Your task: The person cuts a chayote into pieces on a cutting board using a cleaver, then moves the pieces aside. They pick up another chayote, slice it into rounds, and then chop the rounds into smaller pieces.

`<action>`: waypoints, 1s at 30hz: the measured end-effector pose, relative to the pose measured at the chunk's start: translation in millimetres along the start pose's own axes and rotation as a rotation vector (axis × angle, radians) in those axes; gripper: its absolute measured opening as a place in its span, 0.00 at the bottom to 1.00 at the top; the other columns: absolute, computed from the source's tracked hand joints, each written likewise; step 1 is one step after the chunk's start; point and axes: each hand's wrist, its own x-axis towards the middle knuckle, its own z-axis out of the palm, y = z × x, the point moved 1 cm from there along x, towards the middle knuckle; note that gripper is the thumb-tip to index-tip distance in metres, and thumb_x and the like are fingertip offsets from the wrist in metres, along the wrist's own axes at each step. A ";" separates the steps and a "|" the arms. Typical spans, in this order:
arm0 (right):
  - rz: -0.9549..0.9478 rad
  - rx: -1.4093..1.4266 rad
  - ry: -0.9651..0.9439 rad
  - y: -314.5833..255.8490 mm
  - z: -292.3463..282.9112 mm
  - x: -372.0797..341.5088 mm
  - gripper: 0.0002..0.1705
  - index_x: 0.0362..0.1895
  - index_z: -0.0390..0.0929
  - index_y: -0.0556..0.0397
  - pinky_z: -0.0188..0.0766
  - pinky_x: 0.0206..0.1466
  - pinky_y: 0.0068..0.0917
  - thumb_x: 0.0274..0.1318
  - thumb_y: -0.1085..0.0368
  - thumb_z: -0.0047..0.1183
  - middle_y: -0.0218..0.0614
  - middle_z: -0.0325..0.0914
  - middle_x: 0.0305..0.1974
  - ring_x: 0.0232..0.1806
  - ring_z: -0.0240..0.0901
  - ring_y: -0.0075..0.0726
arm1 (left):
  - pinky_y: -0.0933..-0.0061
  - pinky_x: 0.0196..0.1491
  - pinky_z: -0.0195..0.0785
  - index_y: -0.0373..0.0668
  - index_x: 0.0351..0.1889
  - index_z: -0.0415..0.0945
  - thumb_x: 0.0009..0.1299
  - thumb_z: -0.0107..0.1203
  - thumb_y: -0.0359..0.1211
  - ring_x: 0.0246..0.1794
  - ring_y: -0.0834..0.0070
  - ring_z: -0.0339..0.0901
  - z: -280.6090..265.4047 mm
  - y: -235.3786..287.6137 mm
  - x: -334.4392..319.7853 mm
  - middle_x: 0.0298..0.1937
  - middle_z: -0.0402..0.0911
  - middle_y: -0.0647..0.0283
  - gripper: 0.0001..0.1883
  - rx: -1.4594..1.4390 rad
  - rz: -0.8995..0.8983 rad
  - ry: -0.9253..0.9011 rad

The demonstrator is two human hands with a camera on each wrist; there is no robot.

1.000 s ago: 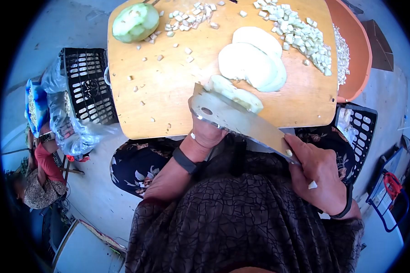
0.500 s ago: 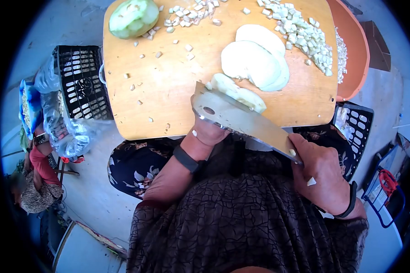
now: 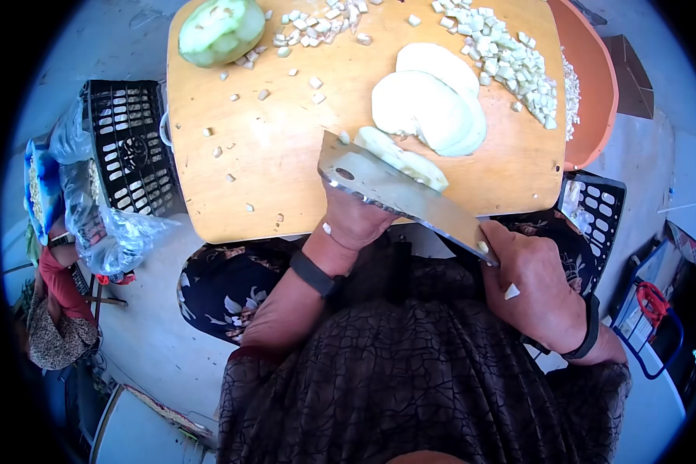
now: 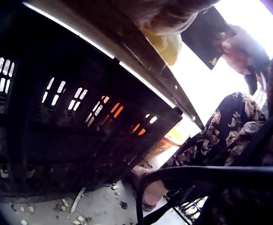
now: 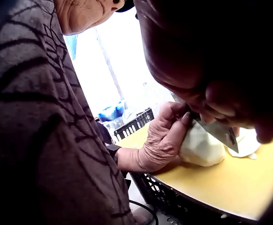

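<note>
My right hand grips the handle of a cleaver, whose broad blade slants across the near edge of the wooden board. Partly behind the blade, my left hand grips a peeled, pale round vegetable, which the blade hides in the head view. The cleaver's edge lies at that vegetable. Along the blade's far side leans a thick pale slice. Just beyond it, several flat round slices overlap on the board. A bit of white vegetable sticks to the back of each hand.
Another peeled green vegetable sits at the board's far left. Diced cubes are heaped at far right, with others scattered. An orange basin stands right of the board. Black crates show beside and under it. Another person is at left.
The board and its contents shift slightly left in the head view. The cleaver and both hands keep nearly the same pose, with the slice still leaning by the blade.
</note>
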 end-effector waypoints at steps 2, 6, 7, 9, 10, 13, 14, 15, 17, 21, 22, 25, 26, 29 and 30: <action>-0.002 0.025 -0.009 -0.3 -4.3 -3.4 0.13 0.33 0.68 0.59 0.70 0.28 0.44 0.41 0.75 0.57 0.47 0.73 0.20 0.24 0.75 0.56 | 0.68 0.46 0.75 0.41 0.46 0.81 0.49 0.74 0.35 0.41 0.67 0.83 0.7 -0.7 1.4 0.41 0.85 0.63 0.26 -0.201 -0.127 0.050; 0.043 0.040 -0.087 2.4 -12.8 -7.2 0.13 0.34 0.69 0.59 0.70 0.29 0.45 0.41 0.75 0.56 0.47 0.73 0.20 0.23 0.75 0.55 | 0.70 0.43 0.76 0.39 0.41 0.82 0.47 0.72 0.37 0.37 0.66 0.84 11.2 7.9 3.4 0.36 0.86 0.61 0.23 -0.868 -0.435 0.241; 0.034 0.028 -0.084 2.8 -12.3 -5.7 0.13 0.34 0.69 0.59 0.70 0.29 0.45 0.41 0.75 0.56 0.47 0.73 0.20 0.23 0.75 0.55 | 0.70 0.43 0.76 0.39 0.39 0.82 0.47 0.71 0.37 0.37 0.66 0.84 9.9 12.0 5.5 0.36 0.86 0.61 0.22 -0.933 -0.470 0.263; 0.013 0.004 -0.076 4.3 -10.9 0.0 0.12 0.33 0.69 0.59 0.70 0.29 0.46 0.41 0.75 0.56 0.47 0.73 0.20 0.23 0.74 0.55 | 0.70 0.44 0.76 0.40 0.37 0.83 0.47 0.69 0.37 0.37 0.66 0.84 9.1 13.3 7.1 0.36 0.86 0.61 0.19 -0.880 -0.464 0.270; 0.029 0.013 -0.086 5.0 -10.1 2.5 0.13 0.35 0.70 0.59 0.69 0.30 0.46 0.41 0.76 0.55 0.48 0.73 0.21 0.26 0.74 0.58 | 0.70 0.43 0.76 0.40 0.35 0.83 0.46 0.69 0.36 0.37 0.66 0.84 8.9 13.1 7.4 0.36 0.86 0.61 0.18 -0.762 -0.425 0.252; 0.073 0.021 -0.114 6.2 -4.9 9.3 0.15 0.38 0.72 0.59 0.68 0.32 0.48 0.41 0.79 0.54 0.51 0.73 0.23 0.30 0.74 0.63 | 0.69 0.43 0.75 0.41 0.33 0.84 0.46 0.66 0.34 0.35 0.65 0.84 0.4 9.6 12.7 0.36 0.86 0.62 0.15 -0.279 -0.093 0.221; 0.075 0.009 -0.123 7.2 -2.3 12.6 0.15 0.38 0.72 0.59 0.68 0.33 0.48 0.41 0.78 0.54 0.51 0.73 0.22 0.30 0.74 0.63 | 0.68 0.42 0.75 0.42 0.33 0.84 0.46 0.66 0.33 0.35 0.64 0.84 -1.8 9.8 15.5 0.35 0.86 0.62 0.14 -0.187 -0.009 0.225; 0.075 -0.003 -0.133 8.2 0.6 16.3 0.16 0.39 0.72 0.59 0.69 0.33 0.48 0.41 0.78 0.55 0.50 0.73 0.22 0.30 0.74 0.63 | 0.68 0.42 0.75 0.43 0.33 0.84 0.46 0.65 0.32 0.35 0.64 0.83 -3.9 10.0 18.1 0.35 0.86 0.63 0.14 -0.096 0.073 0.235; 0.041 -0.041 -0.086 9.1 7.2 24.1 0.11 0.33 0.70 0.59 0.70 0.31 0.48 0.42 0.76 0.54 0.49 0.72 0.20 0.26 0.74 0.60 | 0.65 0.43 0.73 0.45 0.34 0.84 0.49 0.64 0.33 0.37 0.62 0.81 -5.6 11.1 18.3 0.37 0.83 0.63 0.13 -0.041 0.119 0.241; 0.070 -0.064 -0.096 10.5 13.3 31.8 0.08 0.30 0.69 0.60 0.71 0.31 0.47 0.43 0.73 0.54 0.50 0.73 0.19 0.25 0.75 0.59 | 0.55 0.53 0.62 0.51 0.39 0.79 0.61 0.66 0.40 0.51 0.57 0.69 -5.9 9.3 7.0 0.51 0.73 0.62 0.12 0.238 0.215 0.160; 0.051 -0.065 -0.075 11.9 14.2 32.5 0.08 0.30 0.70 0.60 0.72 0.32 0.47 0.43 0.73 0.54 0.50 0.73 0.19 0.25 0.75 0.59 | 0.56 0.52 0.61 0.51 0.39 0.79 0.61 0.65 0.40 0.51 0.58 0.68 -5.7 10.0 8.5 0.50 0.72 0.63 0.11 0.242 0.221 0.177; 0.007 -0.057 -0.008 21.2 24.4 38.0 0.05 0.28 0.73 0.59 0.72 0.34 0.47 0.43 0.72 0.54 0.50 0.75 0.21 0.27 0.76 0.59 | 0.67 0.30 0.62 0.49 0.29 0.77 0.50 0.63 0.33 0.30 0.67 0.72 -8.8 21.1 26.2 0.31 0.74 0.68 0.09 0.216 0.271 0.239; -0.005 -0.049 0.014 27.8 33.8 49.1 0.05 0.28 0.74 0.58 0.73 0.35 0.47 0.43 0.72 0.55 0.51 0.76 0.22 0.28 0.77 0.58 | 0.68 0.29 0.63 0.49 0.28 0.77 0.50 0.63 0.32 0.29 0.68 0.71 -9.6 20.8 26.1 0.29 0.73 0.68 0.09 0.220 0.289 0.236; 0.040 -0.033 -0.017 20.4 38.8 68.0 0.04 0.27 0.78 0.56 0.73 0.38 0.47 0.43 0.70 0.55 0.51 0.78 0.25 0.31 0.78 0.58 | 0.66 0.40 0.62 0.52 0.35 0.77 0.58 0.63 0.35 0.38 0.66 0.67 -6.3 12.4 13.9 0.37 0.69 0.67 0.09 0.246 0.307 0.207; 0.055 -0.024 -0.021 21.7 41.9 68.5 0.04 0.27 0.78 0.57 0.73 0.38 0.47 0.43 0.70 0.56 0.51 0.78 0.25 0.32 0.78 0.58 | 0.66 0.43 0.62 0.52 0.36 0.77 0.60 0.63 0.36 0.41 0.65 0.66 -4.9 11.0 12.3 0.39 0.68 0.67 0.09 0.244 0.300 0.203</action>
